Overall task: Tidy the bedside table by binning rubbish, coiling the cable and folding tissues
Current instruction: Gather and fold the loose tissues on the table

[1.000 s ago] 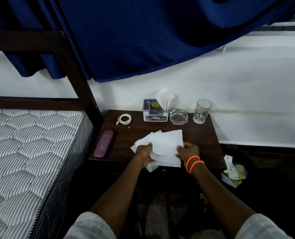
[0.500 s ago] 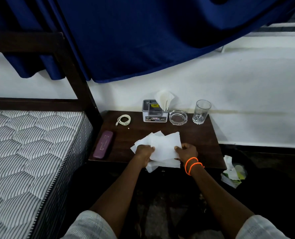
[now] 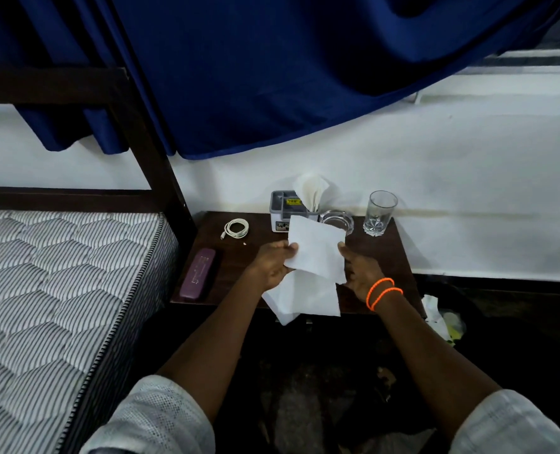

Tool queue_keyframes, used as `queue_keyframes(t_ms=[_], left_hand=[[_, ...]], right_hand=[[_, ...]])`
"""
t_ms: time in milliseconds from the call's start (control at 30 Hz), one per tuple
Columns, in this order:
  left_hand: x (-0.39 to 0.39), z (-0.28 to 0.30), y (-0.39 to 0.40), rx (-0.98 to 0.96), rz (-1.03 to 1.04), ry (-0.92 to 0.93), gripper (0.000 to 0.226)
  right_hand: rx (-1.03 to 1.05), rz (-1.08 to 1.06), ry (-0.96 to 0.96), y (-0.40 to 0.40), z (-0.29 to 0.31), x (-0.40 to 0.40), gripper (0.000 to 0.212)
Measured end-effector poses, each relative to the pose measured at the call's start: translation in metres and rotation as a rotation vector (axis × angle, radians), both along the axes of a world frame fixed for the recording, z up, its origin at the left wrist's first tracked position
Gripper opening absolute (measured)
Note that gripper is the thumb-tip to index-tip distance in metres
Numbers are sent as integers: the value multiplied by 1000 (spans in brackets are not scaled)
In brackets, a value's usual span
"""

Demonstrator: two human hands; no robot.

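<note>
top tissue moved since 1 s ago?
Yes. The top tissue has been lifted up and away: its far edge now overlaps the tissue box and ashtray, which earlier showed fully.

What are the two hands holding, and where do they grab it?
Both hands hold the white paper tissues. The left hand pinches the left edge and the right hand pinches the right edge, with more tissue hanging below.

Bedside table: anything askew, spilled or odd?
Little stands out. The white tissues held by both hands hang loose and unevenly stacked over the dark wooden table edge. A small pale crumb lies near the coiled white cable. Nothing spilled.
</note>
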State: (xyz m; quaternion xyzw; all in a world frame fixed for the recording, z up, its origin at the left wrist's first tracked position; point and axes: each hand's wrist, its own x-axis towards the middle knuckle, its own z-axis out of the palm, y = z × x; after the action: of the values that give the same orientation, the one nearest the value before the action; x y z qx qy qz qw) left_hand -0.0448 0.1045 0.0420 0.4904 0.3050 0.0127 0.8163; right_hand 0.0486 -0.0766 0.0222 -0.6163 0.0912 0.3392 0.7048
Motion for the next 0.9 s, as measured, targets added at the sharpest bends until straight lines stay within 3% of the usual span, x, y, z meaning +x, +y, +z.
queue_keyframes(t_ms=[133,267,333,433,600,700,900], left_hand=[[-12,-8,-9,-13,-1,37,11],[-26,-25,-16,72,12,147,6],[-31,-30,-16,131,45,215,15],[-36,-34,-12,197,71,263,8],[-36,-37,1,374,137,350,19],[-34,-41,6,517,69,392,20],[-30,-43,-3,622,56,424,21]], right_hand=[[9,-10,7,3,-4,-8,39],[-344,42,-230,0,-18,-15,34],[-426,59,-270,-2,-27,-17,36],[-514,112,-325,-3,-36,-20,35],[-586,156,-417,4,-42,-20,31],[-615,155,-433,10,-43,-18,31],[-687,133,-455,15,-47,-20,44]])
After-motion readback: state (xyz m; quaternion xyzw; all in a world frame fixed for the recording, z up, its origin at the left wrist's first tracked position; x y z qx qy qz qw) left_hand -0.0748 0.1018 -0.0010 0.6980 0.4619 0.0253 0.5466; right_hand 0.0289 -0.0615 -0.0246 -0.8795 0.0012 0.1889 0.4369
